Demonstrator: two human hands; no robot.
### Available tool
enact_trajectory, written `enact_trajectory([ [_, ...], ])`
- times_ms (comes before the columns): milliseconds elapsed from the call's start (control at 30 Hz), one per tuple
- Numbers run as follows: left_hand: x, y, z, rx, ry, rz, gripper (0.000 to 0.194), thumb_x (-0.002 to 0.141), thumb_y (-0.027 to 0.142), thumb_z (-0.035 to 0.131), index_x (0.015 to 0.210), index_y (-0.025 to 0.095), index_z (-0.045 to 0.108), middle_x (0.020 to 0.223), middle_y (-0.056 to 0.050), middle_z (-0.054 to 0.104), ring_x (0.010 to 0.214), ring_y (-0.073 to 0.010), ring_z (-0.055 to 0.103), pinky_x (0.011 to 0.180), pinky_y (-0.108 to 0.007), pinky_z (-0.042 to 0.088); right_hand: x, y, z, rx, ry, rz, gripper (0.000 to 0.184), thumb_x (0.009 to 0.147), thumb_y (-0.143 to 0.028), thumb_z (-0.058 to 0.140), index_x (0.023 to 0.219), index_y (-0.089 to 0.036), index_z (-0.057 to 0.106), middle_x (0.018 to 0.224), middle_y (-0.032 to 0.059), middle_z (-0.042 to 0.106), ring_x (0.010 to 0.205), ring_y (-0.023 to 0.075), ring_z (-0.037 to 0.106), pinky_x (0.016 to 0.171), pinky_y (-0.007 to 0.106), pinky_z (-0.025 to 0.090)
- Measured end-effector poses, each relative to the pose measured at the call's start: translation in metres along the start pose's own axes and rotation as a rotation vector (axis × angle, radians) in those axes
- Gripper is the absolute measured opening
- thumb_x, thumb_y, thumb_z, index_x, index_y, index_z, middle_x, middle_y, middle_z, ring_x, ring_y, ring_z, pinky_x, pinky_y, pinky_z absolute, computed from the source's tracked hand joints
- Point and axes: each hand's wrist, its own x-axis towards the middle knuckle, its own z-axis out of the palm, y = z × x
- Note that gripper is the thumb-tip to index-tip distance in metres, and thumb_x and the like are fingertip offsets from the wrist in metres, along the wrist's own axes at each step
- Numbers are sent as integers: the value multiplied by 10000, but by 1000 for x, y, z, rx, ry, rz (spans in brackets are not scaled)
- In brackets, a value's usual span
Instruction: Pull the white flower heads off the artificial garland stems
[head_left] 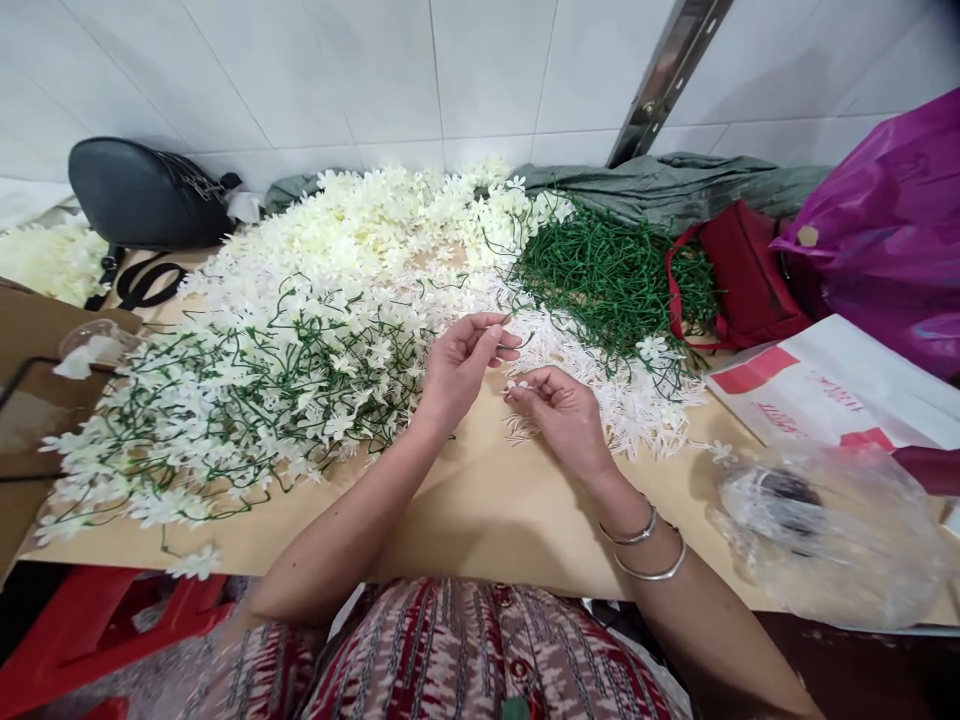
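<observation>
My left hand [466, 368] is closed in a pinch on a thin green plastic stem [527, 343], whose end sticks out past the fingertips. Just to its right and nearer to me, my right hand [568, 418] pinches a small white flower part [514, 387] between thumb and fingers; its exact shape is too small to tell. The hands are close together but apart. Beneath and beyond them lies a spread of thin white flower parts [637, 425]. Green stems [600, 275] form a pile behind. To the left, white flowers on green stems [285, 390] lie heaped.
Loose cream-white blossoms [390, 215] are piled toward the tiled wall [495, 70]. A black bag [142, 190] stands back left, beside a cardboard box [37, 400]. On the right are a red bag [750, 270], purple plastic bag [892, 230], white-and-red box [840, 390] and clear plastic bag [847, 540].
</observation>
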Motion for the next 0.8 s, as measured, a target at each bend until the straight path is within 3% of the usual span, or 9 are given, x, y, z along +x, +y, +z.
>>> enact_trajectory([
  [167,-30,3,-7,-73,104,-72,295,892,475,758,919,193,677,792,-17,758,772,-132,702,727,-246,511,6,-2,-12,59,144,-44,177,802,-352,810,841,-246,673,730,-22,731,697,156,698,658,280,512],
  [233,-39,6,-6,-86,131,-100,305,897,472,751,849,186,656,735,-4,725,731,-116,659,729,-238,493,9,1,-15,120,146,-33,201,772,-352,839,827,-255,672,725,-32,735,705,159,718,671,282,530],
  [367,-52,5,-4,-198,28,-223,333,918,507,711,960,188,626,624,33,659,563,-92,561,588,-222,420,11,4,-16,254,56,37,259,721,-372,893,815,-253,683,733,-36,755,670,147,718,743,301,570],
  [467,-59,0,-2,-220,-49,-265,374,929,540,683,1037,195,592,696,29,689,479,-78,486,507,-229,370,9,2,-15,309,-16,86,291,696,-405,922,832,-257,711,753,-32,769,636,129,698,752,295,578],
  [567,-62,-3,-3,-72,-10,-161,315,956,505,658,965,193,613,811,-4,711,555,-85,490,558,-240,390,7,0,-16,352,-44,90,293,680,-417,944,828,-268,739,765,-42,763,626,102,672,741,266,575],
  [700,-62,-3,-5,207,72,49,221,952,405,688,878,198,677,949,-42,726,874,-157,611,780,-280,460,8,0,-18,383,-81,74,286,673,-408,959,795,-267,742,838,-47,750,702,83,677,720,218,553],
  [800,-62,-5,-5,144,64,92,224,962,403,681,882,194,671,1030,-61,737,984,-178,655,888,-308,491,7,0,-17,370,-109,68,273,705,-402,941,795,-265,722,798,-45,718,694,87,655,666,212,523],
])
